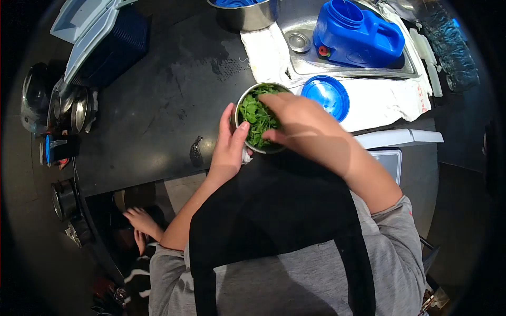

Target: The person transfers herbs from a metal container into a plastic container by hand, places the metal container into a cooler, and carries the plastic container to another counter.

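A round metal bowl (pixel 238 96) full of green leafy herbs (pixel 254 113), which look like coriander or parsley, is close in front of my black apron. My left hand (pixel 230 143) grips the bowl from its left side, thumb over the rim and fingers along the outer wall. From the right, my right hand (pixel 295 118) reaches over the rim into the herbs. Its thumb and fingers are around the leaves, with some fingertips hidden among them.
A blue jug (pixel 358 39) stands in the steel sink (pixel 308 66). Right of the bowl, a blue lid (pixel 326 97) lies on a white cloth (pixel 377 108). A metal pot (pixel 247 18) and a blue lidded bin (pixel 108 52) stand farther back. Another person's hands (pixel 143 221) show lower left.
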`<state>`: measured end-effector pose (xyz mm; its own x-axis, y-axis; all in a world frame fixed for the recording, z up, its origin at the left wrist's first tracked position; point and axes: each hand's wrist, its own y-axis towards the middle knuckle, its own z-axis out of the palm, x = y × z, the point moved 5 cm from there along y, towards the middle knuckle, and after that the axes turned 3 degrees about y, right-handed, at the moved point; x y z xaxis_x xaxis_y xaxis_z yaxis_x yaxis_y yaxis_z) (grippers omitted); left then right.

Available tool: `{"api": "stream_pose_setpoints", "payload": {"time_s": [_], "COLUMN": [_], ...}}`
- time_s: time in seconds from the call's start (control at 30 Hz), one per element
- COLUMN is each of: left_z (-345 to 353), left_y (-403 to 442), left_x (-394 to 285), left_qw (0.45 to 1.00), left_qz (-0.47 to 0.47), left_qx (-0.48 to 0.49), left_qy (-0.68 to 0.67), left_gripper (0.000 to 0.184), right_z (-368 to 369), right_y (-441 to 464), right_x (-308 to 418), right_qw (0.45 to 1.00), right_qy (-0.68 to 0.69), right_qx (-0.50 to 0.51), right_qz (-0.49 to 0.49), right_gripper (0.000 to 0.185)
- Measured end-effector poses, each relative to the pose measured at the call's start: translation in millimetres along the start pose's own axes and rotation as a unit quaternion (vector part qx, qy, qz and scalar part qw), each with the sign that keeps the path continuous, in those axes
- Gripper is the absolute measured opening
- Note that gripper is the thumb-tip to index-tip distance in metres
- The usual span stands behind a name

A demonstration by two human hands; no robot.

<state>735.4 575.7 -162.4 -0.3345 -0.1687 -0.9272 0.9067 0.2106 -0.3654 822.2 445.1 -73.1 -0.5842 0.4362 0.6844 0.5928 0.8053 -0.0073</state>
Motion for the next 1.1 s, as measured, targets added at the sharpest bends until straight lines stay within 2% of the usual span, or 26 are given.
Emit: {"api": "stream_pose_setpoints", "payload": {"time_s": [0.03, 0.1, 0.23, 0.3, 0.37, 0.43, 0.47, 0.5, 0.57, 0.63, 0.7, 0.73, 0.77, 0.87, 1.03, 1.1], "left_z": [1.3, 3.8, 0.4, -1.3, -1.3, 1.1, 2.5, 4.6, 6.0, 4.1, 2.2, 3.0, 4.4, 4.5, 0.0, 1.5], "left_y": [-0.4, 0.6, 3.1, 5.9, 7.7, 8.6, 8.8, 9.1, 12.0, 14.7, 17.4, 18.4, 18.6, 18.4, 20.9, 20.6], "left_x": [-1.2, 1.4, 7.7, 10.6, 12.2, 11.1, 11.0, 9.9, 9.4, 14.2, 15.4, 14.6, 13.0, 9.7, 13.8, 14.0], "left_qw": [0.999, 1.0, 1.0, 0.999, 0.999, 0.998, 0.997, 0.998, 0.999, 0.997, 0.997, 0.996, 0.996, 0.999, 0.997, 0.996], "left_qz": [0.005, 0.005, -0.009, -0.028, -0.045, -0.041, -0.041, -0.038, -0.033, -0.053, -0.047, -0.04, -0.04, -0.037, -0.047, -0.057], "left_qx": [-0.011, -0.004, 0.011, 0.012, 0.014, 0.028, 0.031, 0.03, 0.031, 0.03, 0.043, 0.056, 0.057, 0.018, 0.022, 0.008], "left_qy": [0.037, 0.029, 0.003, -0.012, -0.027, -0.048, -0.049, -0.036, -0.023, -0.05, -0.05, -0.05, -0.049, -0.029, -0.053, -0.075], "left_gripper": [0.059, 0.06, 0.059, 0.059, 0.059, 0.059, 0.059, 0.059, 0.059, 0.059, 0.059, 0.059, 0.059, 0.05, 0.047, 0.048], "right_z": [14.8, 35.5, 39.1, 21.5, 5.3, -8.2, -10.6, -13.6, -22.8, -36.6, -48.9, -53.8, -54.8, -58.3, -54.8, -53.3], "right_y": [2.8, 10.4, 17.1, 12.8, 10.9, 7.2, 5.9, 2.4, -4.9, -13.8, -21.6, -25.1, -27.3, -38.4, -61.4, -73.8], "right_x": [-6.1, -11.9, -13.9, -17.8, -20.2, -21.2, -22.4, -23.8, -24.0, -20.7, -27.5, -29.5, -31.6, -37.2, -78.4, -100.3], "right_qw": [1.0, 0.988, 0.983, 1.0, 0.999, 0.989, 0.995, 0.995, 0.994, 0.991, 0.988, 0.98, 0.979, 0.972, 0.959, 0.952], "right_qy": [-0.016, -0.146, -0.178, -0.004, 0.038, 0.12, 0.096, 0.094, 0.059, 0.078, 0.081, 0.086, 0.086, 0.078, 0.065, 0.018], "right_qx": [-0.019, -0.014, -0.01, -0.009, -0.003, -0.063, -0.024, -0.027, -0.079, -0.103, -0.121, -0.18, -0.181, -0.219, -0.26, -0.277], "right_qz": [-0.006, 0.046, 0.034, 0.012, 0.014, -0.056, -0.008, -0.005, -0.037, -0.021, 0.045, 0.025, 0.025, 0.039, 0.094, 0.13], "right_gripper": [0.055, 0.05, 0.039, 0.039, 0.039, 0.043, 0.048, 0.048, 0.05, 0.047, 0.043, 0.026, 0.026, 0.009, 0.009, 0.01]}}
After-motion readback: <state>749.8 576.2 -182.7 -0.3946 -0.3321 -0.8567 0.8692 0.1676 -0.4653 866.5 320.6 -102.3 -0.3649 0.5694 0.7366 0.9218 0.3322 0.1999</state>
